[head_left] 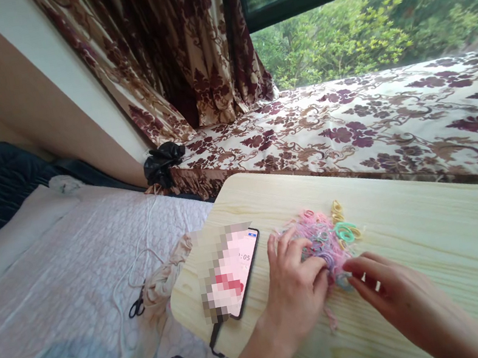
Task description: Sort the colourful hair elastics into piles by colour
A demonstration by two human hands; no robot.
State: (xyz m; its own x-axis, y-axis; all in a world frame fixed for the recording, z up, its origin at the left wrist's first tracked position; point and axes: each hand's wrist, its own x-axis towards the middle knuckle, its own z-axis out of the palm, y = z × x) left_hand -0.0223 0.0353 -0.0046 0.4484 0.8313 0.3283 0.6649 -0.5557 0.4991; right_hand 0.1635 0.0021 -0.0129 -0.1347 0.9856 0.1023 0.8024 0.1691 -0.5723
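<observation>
A tangled heap of thin pink, purple and blue bands (317, 230) lies on the pale wooden table (437, 230). My left hand (295, 271) rests on the heap's left side, its fingers bent and apart over the strands. At the lower right edge of the heap, my right hand (377, 278) pinches with thumb and forefinger beside a light blue band (343, 281); what lies between the fingertips is too small to make out. Green loops (345, 232) and yellow loops (336, 210) sit at the heap's right and back.
A lit phone (237, 275) with a cable lies left of my left hand. Beyond the table's left edge is a bed (91, 230) with a pillow (18, 236), cables and black scissors (136, 307). A flower-patterned window ledge (350, 128) runs behind the table.
</observation>
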